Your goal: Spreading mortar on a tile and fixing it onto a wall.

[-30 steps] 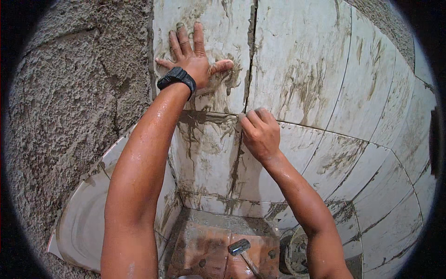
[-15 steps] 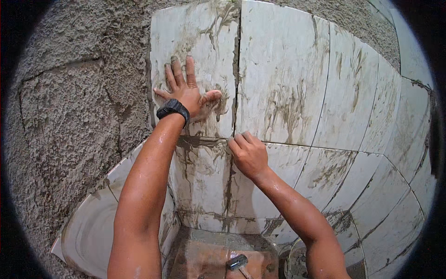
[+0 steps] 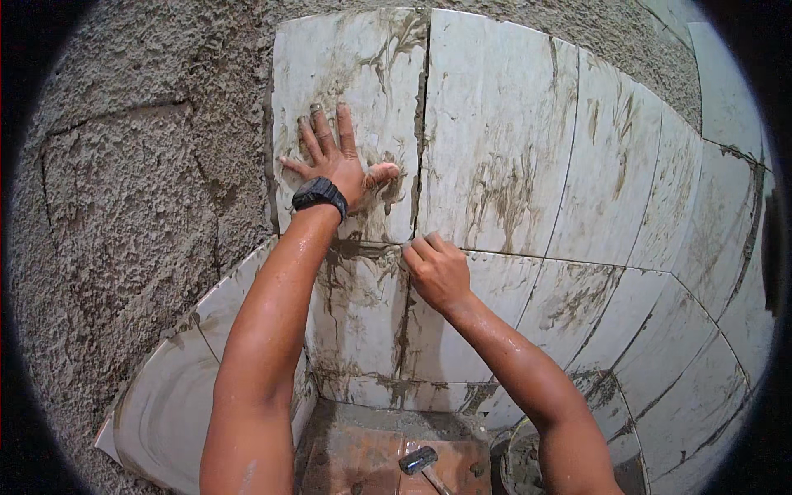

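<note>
Against a white wall tile [image 3: 338, 58] smeared with grey mortar, my left hand [image 3: 337, 169] presses flat, its fingers spread. A black watch [image 3: 320, 196] is on that wrist. My right hand [image 3: 437, 271] is closed at the corner where this tile meets its neighbours. Its fingertips touch the joint, and whatever they pinch is hidden. To the right stands another upper tile [image 3: 495, 107], a dark gap running between the two. Under my left hand's tile sits a lower tile [image 3: 355, 322], with mortar along its top edge.
Rough grey mortar wall [image 3: 124, 206] spreads on the left. A tiled ledge [image 3: 165, 404] juts out at lower left. Below, a hammer [image 3: 421, 462] with a dark head lies on the orange floor tiles [image 3: 355, 462], beside a bucket [image 3: 521, 462] partly behind my right forearm.
The view has shifted slightly. My left hand stays flat on the tile and my right hand stays at the joint; neither has clearly moved against the wall.
</note>
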Available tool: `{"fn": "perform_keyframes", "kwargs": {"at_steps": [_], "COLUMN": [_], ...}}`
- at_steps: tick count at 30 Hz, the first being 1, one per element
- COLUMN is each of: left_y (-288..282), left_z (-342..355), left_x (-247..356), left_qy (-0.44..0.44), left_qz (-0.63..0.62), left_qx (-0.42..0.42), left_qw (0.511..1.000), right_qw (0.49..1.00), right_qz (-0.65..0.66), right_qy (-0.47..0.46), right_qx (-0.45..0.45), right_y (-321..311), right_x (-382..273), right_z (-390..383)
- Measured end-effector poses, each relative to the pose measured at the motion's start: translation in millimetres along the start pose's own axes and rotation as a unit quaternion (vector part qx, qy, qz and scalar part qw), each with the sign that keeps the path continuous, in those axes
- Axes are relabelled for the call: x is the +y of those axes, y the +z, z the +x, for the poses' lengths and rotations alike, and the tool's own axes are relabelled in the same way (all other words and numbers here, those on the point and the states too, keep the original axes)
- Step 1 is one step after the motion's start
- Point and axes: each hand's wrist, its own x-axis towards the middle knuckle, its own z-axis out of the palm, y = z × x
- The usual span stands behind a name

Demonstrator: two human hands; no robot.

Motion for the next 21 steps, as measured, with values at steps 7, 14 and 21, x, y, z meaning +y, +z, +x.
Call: {"fn": "perform_keyframes", "kwargs": {"at_steps": [7,14,21], "left_y": [-20,-36,-39], "left_z": [-4,-6,-9], "left_x": [-7,-73,-73], "left_qy": [0.067,0.021,-0.057], "left_qz": [-0.023,-0.077,0.003], "left_qx": [-0.037,0.054,0.024], "left_qw": [0.997,0.995,0.998], "right_qw": [0.999,0.961,0.89], "right_qz": [0.017,0.142,0.232], "right_qy": [0.03,0.23,0.317], "right_qx": [-0.021,-0.059,-0.231], "right_y": [-10,-64,-114], "right_x": [0,-21,-57], "right_z": [0,-66,-190]}}
